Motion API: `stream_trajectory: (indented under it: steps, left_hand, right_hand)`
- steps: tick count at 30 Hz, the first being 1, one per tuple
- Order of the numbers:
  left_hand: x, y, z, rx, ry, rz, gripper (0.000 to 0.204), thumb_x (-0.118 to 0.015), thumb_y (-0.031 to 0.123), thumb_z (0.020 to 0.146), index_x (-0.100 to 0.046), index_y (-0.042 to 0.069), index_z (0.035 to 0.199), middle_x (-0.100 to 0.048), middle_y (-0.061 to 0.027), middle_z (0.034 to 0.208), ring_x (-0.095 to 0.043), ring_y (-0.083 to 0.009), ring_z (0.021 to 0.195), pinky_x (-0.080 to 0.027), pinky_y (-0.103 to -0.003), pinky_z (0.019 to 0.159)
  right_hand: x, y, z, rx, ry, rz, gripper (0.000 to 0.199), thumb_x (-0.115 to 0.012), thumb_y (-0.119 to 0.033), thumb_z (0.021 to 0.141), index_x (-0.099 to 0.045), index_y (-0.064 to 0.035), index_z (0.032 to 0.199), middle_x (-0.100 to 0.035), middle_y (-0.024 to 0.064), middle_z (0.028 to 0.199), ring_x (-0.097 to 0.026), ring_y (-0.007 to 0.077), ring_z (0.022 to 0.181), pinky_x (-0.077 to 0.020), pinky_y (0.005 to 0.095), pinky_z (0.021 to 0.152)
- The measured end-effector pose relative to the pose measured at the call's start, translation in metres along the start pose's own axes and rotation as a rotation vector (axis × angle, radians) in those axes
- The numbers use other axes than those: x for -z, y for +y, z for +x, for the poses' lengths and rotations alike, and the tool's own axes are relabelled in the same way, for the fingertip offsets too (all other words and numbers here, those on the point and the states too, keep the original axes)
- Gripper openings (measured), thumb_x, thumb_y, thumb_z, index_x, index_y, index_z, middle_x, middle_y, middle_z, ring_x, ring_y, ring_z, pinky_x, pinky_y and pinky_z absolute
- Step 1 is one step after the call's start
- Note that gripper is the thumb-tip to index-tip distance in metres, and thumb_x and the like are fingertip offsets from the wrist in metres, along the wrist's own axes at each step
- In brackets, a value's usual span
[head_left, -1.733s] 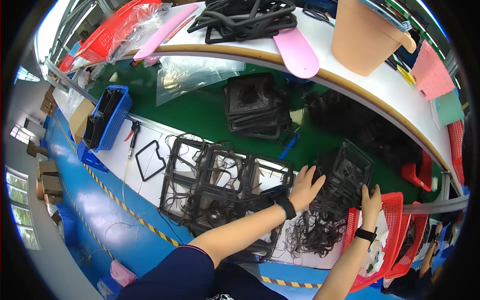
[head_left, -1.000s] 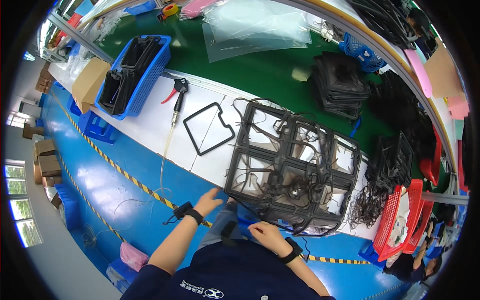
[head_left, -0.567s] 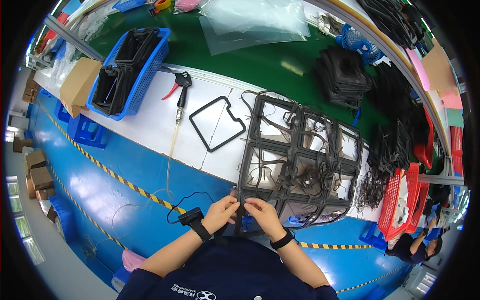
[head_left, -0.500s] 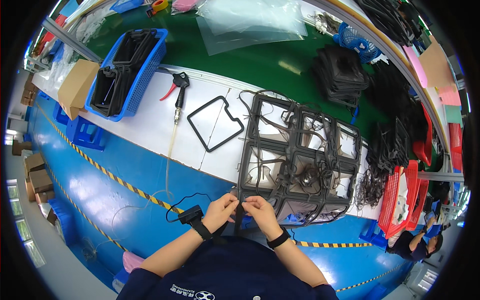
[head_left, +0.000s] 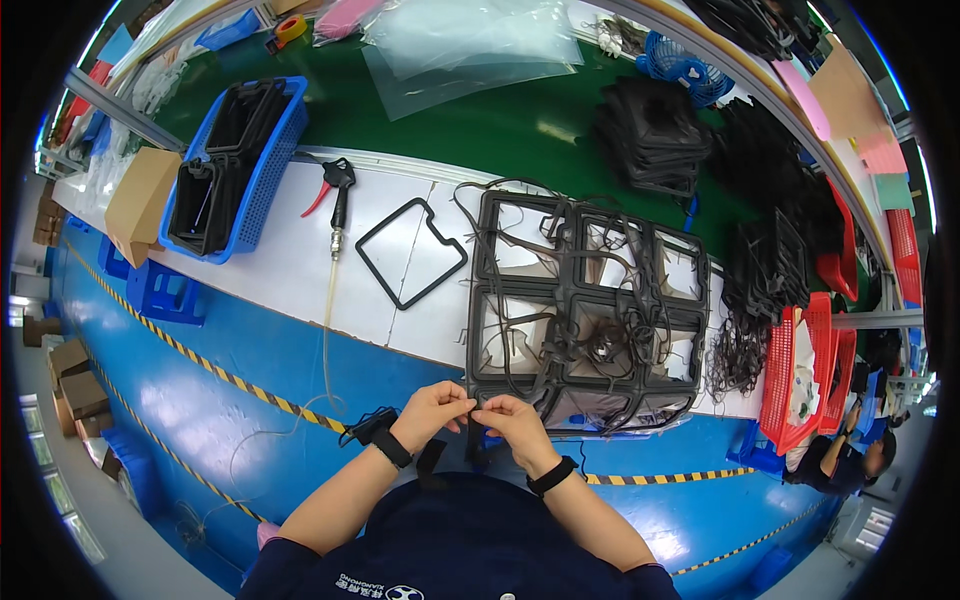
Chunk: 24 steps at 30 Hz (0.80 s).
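Note:
Both hands meet at the near left corner of a black rubber sheet of joined square frames [head_left: 474, 330], which overhangs the table's front edge. My left hand [head_left: 434, 412] is closed, thumb and fingers pinched together. Beside it my right hand [head_left: 514, 424] pinches too, the fingertips of both almost touching. Whatever lies between the fingertips is too small to make out. Thin black strips [head_left: 517, 330] trail loosely across the sheet. Left of it, a single black notched frame [head_left: 380, 278] lies flat on the white table.
An air blow gun [head_left: 341, 190] with a red trigger and hose lies further left, beside a blue basket [head_left: 262, 185] of black frames. Stacked black frames [head_left: 655, 135] stand at the back right. Red baskets [head_left: 783, 390] are at the right, a person [head_left: 845, 455] beyond.
My hands have drawn closer together at the sheet's corner. The whole view has shifted a little, so the table's things appear further left.

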<state>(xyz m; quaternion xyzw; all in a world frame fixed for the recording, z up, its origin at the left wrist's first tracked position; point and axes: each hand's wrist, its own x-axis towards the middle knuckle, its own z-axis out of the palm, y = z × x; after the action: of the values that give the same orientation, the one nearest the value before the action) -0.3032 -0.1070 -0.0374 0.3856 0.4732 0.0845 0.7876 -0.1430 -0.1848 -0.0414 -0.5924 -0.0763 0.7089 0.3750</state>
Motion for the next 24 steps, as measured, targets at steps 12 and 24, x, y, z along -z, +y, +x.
stream_trajectory:
  steps: [12,24]
  left_hand:
    - [-0.002,0.014,0.004,-0.018,-0.065,0.074,0.013,-0.062,0.015,0.086,-0.059,0.003,0.088,-0.061,-0.0037,0.077,-0.06,-0.0094,0.069,-0.05,-0.023,0.057]
    - [-0.018,-0.007,0.026,-0.083,0.264,0.157,0.019,-0.057,0.004,0.077,-0.043,0.003,0.065,-0.051,-0.0026,0.06,-0.063,-0.013,0.058,-0.049,-0.025,0.045]
  right_hand:
    - [-0.007,-0.005,-0.008,0.227,0.135,-0.148,0.022,-0.069,-0.018,0.079,-0.061,0.0006,0.088,-0.058,0.0017,0.077,-0.053,0.0077,0.068,-0.0429,0.0231,0.059]
    - [0.058,-0.032,-0.046,0.215,0.003,0.56,0.008,-0.061,-0.004,0.079,-0.06,-0.0054,0.086,-0.062,0.0057,0.085,-0.057,0.013,0.078,-0.0429,0.0258,0.071]
